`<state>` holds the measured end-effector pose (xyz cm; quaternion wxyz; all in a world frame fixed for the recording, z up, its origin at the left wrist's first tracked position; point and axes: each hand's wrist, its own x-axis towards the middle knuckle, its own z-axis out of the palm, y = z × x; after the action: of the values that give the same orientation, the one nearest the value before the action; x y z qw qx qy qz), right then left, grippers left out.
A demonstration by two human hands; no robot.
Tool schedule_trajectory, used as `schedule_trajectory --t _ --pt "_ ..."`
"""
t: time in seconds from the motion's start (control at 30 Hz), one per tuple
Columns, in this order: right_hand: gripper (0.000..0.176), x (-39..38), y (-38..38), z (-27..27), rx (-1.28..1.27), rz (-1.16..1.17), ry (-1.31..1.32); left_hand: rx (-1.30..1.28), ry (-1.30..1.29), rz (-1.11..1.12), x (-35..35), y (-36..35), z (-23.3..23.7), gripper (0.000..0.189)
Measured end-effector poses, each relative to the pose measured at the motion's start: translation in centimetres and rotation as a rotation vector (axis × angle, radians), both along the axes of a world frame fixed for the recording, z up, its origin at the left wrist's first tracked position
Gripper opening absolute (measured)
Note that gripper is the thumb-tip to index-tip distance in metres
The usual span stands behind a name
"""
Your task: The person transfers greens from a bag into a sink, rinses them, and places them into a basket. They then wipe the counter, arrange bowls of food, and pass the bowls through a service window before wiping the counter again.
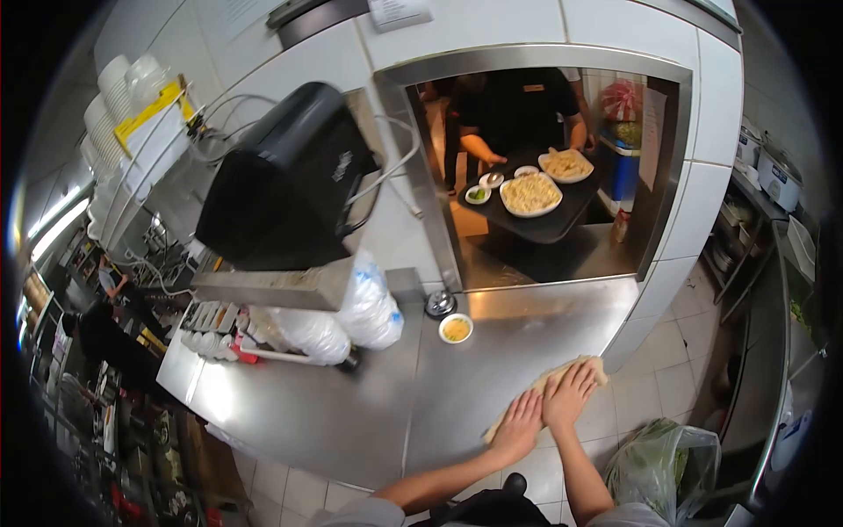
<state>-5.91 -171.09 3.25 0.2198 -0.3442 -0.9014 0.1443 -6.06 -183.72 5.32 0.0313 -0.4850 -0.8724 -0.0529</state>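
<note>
A folded beige cloth (598, 369) lies along the right edge of the steel counter. My left hand (520, 427) rests flat on its nearer part, fingers stretched out. Farther along the cloth, my right hand (567, 392) presses down with straight fingers, right beside the left. Neither hand's fingers wrap round the cloth. Back on the counter are a small white bowl (456, 329) with orange-yellow contents and a dark call bell (440, 305).
Through the pass window, a person (518, 105) holds a black tray (549, 226) with several dishes. A black printer (281, 180) stands on a shelf at the left. Plastic-wrapped stacks (369, 303) sit below it. A clear bag of greens (665, 465) is on the floor at right.
</note>
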Motion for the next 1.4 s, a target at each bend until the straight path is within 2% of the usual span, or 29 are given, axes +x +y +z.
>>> schedule_trajectory --t 0.03,0.1,0.13,0.2,0.33,0.4,0.43,0.5,0.57,0.63,0.67,0.7,0.73,0.83,0.9,0.97,1.0,1.03,1.07,1.1,1.17,1.2,1.3,1.37,1.4 --pt "0.062 1.4 -2.7 0.6 -0.003 0.01 -0.008 -0.003 -0.008 0.01 1.2 -3.0 0.7 0.074" --pt "0.064 3.7 -8.2 1.6 -0.012 0.223 -0.027 -0.057 -0.098 0.053 3.3 -8.9 2.0 0.072" --pt "0.064 4.7 -10.6 1.8 -0.014 0.225 -0.033 -0.058 -0.105 0.054 4.0 -11.6 1.9 0.072" --pt "0.066 5.9 -15.3 2.2 0.012 0.401 -0.09 0.028 -0.21 0.104 5.5 -17.0 1.4 0.073" --pt "0.064 5.8 -23.9 3.5 0.005 0.544 -0.169 0.013 -0.131 0.141 5.8 -27.2 0.3 0.077" --pt "0.059 4.8 -26.5 3.3 0.034 0.741 -0.085 0.06 -0.124 0.224 5.6 -30.5 1.2 0.076" --pt "0.059 4.3 -26.5 3.0 0.03 0.727 -0.094 0.058 -0.134 0.21 5.6 -30.5 1.0 0.076" --pt "0.051 3.4 -26.1 2.3 0.066 0.855 -0.034 0.015 -0.036 0.253 5.3 -30.5 0.1 0.066" --pt "0.046 3.4 -24.0 2.0 0.032 0.87 0.007 0.047 -0.056 0.194 4.8 -30.4 -0.4 0.064" --pt "0.043 3.9 -22.4 0.7 -0.167 1.022 0.118 0.071 -0.1 0.142 4.5 -30.3 0.2 0.062" --pt "0.043 4.1 -21.9 1.3 -0.192 1.006 0.103 -0.002 -0.15 0.027 3.5 -30.2 1.0 0.059" --pt "0.042 4.2 -21.3 2.3 -0.321 1.019 0.068 -0.074 -0.196 -0.086 2.7 -29.8 1.6 0.057" --pt "0.041 4.4 -21.0 2.8 -0.446 1.032 0.044 -0.037 -0.239 -0.119 2.0 -29.3 1.7 0.053" --pt "0.045 6.3 -20.6 2.4 -0.523 0.995 0.162 0.078 -0.353 -0.091 0.4 -25.1 -1.6 0.05" --pt "0.049 6.5 -19.3 4.2 -0.512 0.927 0.162 0.712 -1.282 0.419 1.2 -18.1 0.6 0.048" --pt "0.051 5.3 -16.3 4.1 -0.7 0.602 0.429 1.145 -1.727 0.494 0.2 -10.9 -0.2 0.058" --pt "0.048 4.0 -14.1 4.1 -0.682 0.471 0.479 1.158 -1.723 0.485 -1.0 -7.7 0.9 0.058" --pt "0.041 2.4 -12.0 4.3 -0.935 0.301 0.689 1.268 -1.793 0.331 -1.8 -5.0 2.3 0.063" --pt "0.038 0.9 -9.0 4.4 -0.935 0.237 0.68 1.37 -1.853 0.167 -2.6 -2.9 3.3 0.068" --pt "0.035 -0.8 -5.9 4.6 -0.939 0.172 0.674 1.369 -1.845 0.163 -3.6 -1.6 3.5 0.068" --pt "0.031 -5.5 -0.7 5.9 -1.0 0.18 0.718 1.254 -1.461 -0.02 -5.9 -0.6 4.2 0.072" --pt "0.034 -8.6 1.5 6.6 -0.894 0.28 0.75 1.211 -1.328 0.055 -6.0 -0.7 5.4 0.071" --pt "0.044 -17.9 4.7 9.7 -0.647 0.608 0.693 1.13 -1.241 0.143 -5.4 -4.0 4.4 0.068" --pt "0.051 -24.4 4.9 8.0 -0.319 0.674 0.263 0.959 -1.094 0.347 -3.8 -6.8 4.0 0.066" --pt "0.052 -28.0 4.0 5.6 -0.129 0.636 0.139 1.066 -1.114 0.52 -2.5 -7.8 3.4 0.068"
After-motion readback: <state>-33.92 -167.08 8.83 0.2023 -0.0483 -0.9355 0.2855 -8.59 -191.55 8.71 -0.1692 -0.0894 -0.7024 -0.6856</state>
